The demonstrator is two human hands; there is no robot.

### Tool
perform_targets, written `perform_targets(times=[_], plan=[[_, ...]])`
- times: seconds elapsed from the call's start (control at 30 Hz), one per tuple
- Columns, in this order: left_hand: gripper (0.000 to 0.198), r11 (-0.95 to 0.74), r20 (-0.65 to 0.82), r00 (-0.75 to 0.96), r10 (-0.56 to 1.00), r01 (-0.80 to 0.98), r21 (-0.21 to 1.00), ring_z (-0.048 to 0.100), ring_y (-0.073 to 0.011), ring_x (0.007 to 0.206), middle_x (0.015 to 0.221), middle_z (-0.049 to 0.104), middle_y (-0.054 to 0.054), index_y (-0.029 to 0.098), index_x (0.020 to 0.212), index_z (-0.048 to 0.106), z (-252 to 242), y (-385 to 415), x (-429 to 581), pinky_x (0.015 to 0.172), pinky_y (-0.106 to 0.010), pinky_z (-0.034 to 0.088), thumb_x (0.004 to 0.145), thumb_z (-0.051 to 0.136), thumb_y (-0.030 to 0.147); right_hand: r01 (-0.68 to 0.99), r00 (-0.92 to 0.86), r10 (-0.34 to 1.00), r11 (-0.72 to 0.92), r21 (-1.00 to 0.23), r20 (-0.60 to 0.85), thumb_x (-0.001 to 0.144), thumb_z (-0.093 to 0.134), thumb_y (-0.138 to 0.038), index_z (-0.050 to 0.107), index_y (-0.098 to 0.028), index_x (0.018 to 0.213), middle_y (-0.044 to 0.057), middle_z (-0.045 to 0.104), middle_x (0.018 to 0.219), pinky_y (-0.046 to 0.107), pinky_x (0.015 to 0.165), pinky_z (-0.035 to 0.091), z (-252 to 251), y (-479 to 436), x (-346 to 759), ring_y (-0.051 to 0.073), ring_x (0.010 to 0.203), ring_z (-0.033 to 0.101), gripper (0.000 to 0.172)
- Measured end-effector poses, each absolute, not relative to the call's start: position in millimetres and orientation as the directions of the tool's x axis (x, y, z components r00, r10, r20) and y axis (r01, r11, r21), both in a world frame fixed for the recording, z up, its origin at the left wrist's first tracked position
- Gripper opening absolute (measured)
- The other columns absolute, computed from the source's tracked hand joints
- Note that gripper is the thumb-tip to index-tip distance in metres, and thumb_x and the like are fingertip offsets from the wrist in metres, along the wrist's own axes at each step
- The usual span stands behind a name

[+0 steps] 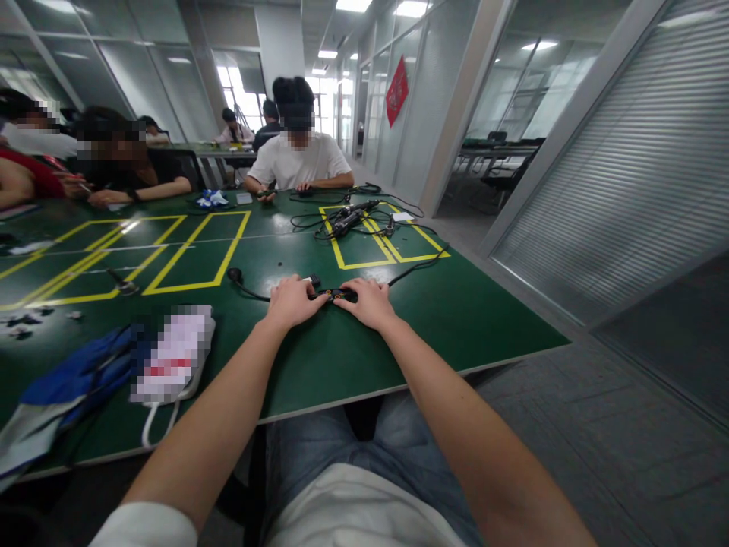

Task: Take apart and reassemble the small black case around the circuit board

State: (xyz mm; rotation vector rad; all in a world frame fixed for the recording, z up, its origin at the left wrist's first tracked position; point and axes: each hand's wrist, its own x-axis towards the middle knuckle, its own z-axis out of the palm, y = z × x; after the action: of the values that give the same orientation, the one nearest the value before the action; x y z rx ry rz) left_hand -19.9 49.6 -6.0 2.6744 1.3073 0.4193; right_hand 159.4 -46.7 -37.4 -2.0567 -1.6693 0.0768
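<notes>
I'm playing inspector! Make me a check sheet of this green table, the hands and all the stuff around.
Surface: green table, marked with yellow tape rectangles.
Job's things: small black device with yellowish parts; exact kind unclear.
Clutter: blue-and-grey cloth bundle, partly blurred pale item with a white loop, small dark pieces.
Hands: left hand and right hand both hold the device.
Cables: plug-ended black cord reaching the left hand, black cable beyond the right, black cable tangle.
Surroundings: person in a white T-shirt opposite, others at left, red wall decoration.
</notes>
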Motion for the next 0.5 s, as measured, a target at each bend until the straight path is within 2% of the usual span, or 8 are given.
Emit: perform_targets(times=[0.23,0.5], plan=[[0.04,-0.61,0.199,0.577,0.792,0.741,0.281,0.072,-0.0359,0.101,0.1,0.079,-0.013,0.022,0.097,0.071,-2.8,48.5,-18.5,0.095,-0.049,0.047,0.094,0.061,0.06,0.899,0.252,0.934,-0.13,-0.419,0.252,0.1,0.069,-0.059,0.077,-0.035,0.124,0.006,0.07,0.137,0.046,0.098,0.038,-39.5,-44.2,161.6,0.032,0.123,0.057,0.035],[0.024,-0.663,0.314,0.587,0.746,0.697,0.274,0.072,-0.0321,0.101,0.095,0.08,-0.009,0.024,0.095,0.071,-1.5,46.6,-19.1,0.091,-0.044,0.047,0.095,0.063,0.047,0.898,0.252,0.937,-0.134,-0.419,0.242,0.098,0.073,-0.051,0.077,-0.037,0.124,0.004,0.069,0.139,0.048,0.099,0.04,-37.7,-45.5,160.2,0.034,0.126,0.057,0.03]])
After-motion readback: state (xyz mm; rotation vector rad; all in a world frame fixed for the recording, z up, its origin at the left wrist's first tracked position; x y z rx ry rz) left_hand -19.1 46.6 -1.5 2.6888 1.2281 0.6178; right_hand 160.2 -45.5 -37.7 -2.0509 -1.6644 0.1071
